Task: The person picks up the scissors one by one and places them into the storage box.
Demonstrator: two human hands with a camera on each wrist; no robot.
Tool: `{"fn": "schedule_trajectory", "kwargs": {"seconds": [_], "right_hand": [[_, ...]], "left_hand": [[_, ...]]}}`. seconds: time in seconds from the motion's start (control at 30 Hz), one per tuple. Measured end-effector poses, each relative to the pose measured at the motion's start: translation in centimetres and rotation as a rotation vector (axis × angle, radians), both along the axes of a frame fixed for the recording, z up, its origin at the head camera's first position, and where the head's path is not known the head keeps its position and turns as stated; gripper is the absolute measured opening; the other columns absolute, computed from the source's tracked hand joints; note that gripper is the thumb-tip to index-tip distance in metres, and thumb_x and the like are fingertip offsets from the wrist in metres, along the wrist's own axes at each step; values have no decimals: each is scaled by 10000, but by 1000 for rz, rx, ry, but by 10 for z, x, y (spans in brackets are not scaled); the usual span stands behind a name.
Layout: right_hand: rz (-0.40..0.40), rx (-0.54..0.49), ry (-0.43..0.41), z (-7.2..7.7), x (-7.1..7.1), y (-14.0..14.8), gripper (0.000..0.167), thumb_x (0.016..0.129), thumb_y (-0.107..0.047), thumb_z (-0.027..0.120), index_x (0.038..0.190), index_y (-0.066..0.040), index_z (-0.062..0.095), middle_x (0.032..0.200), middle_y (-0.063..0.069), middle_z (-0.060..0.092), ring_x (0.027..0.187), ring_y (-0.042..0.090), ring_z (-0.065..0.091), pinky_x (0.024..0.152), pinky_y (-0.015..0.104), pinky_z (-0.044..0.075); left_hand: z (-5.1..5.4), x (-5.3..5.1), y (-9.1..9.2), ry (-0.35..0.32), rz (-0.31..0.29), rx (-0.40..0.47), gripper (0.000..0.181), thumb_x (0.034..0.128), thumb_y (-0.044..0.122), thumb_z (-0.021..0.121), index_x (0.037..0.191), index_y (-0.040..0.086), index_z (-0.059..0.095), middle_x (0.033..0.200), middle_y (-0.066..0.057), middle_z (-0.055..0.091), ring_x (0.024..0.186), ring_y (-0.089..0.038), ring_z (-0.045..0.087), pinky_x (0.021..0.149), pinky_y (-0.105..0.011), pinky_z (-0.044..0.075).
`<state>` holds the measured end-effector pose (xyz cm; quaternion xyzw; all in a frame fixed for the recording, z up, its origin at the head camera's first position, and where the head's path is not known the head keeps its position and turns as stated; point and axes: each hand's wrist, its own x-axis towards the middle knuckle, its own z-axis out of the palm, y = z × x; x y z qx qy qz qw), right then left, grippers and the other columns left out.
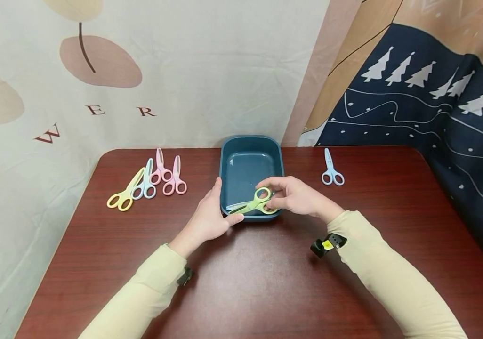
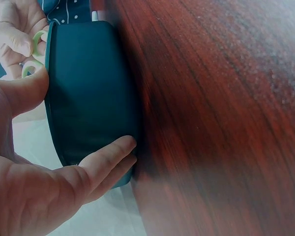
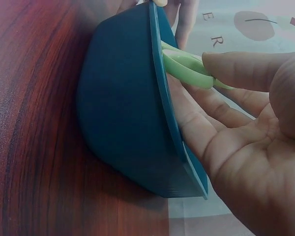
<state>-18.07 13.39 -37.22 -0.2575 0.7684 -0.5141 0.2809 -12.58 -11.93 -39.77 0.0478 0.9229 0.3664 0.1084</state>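
In the head view, my right hand (image 1: 295, 195) pinches green scissors (image 1: 255, 204) by the handles, over the near end of a dark blue bin (image 1: 252, 138). The scissors' blades point left, low inside the bin. Beside them shows a pale strip (image 1: 235, 206), whose kind I cannot tell. My left hand (image 1: 211, 214) rests against the bin's near left corner. In the left wrist view, its thumb touches the rim and its straight fingers (image 2: 108, 157) lie along the outer wall. The right wrist view shows the thumb pressing a green handle (image 3: 189, 71) near the rim.
On the left of the brown table (image 1: 241, 273) lie yellow scissors (image 1: 128, 190), blue scissors (image 1: 146, 181) and two pink scissors (image 1: 175, 179). Another blue pair (image 1: 330, 169) lies at the right. Patterned cloths (image 1: 207, 70) hang behind the table.
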Motion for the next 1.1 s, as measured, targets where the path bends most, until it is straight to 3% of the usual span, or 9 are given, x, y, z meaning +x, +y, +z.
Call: {"fn": "schedule_trajectory", "kwargs": {"seconds": [0.8, 1.1], "right_hand": [[-40, 91, -1, 5, -1, -8, 486, 952, 48, 637, 1426, 61, 530, 1186, 193, 671, 907, 192, 737, 749, 249, 549], [36, 195, 91, 7, -4, -12, 408, 964, 70, 589, 1371, 86, 562, 1134, 170, 680, 862, 212, 750, 739, 286, 567]], "left_hand": [[1, 0, 0, -1, 1, -3, 1108, 895, 295, 809, 1632, -46, 56, 1654, -294, 244, 1509, -419, 317, 1218, -525, 305], [0, 0, -1, -1, 1, 2, 1105, 896, 295, 806, 1630, -53, 56, 1657, -293, 237, 1512, -417, 312, 1217, -529, 304]]}}
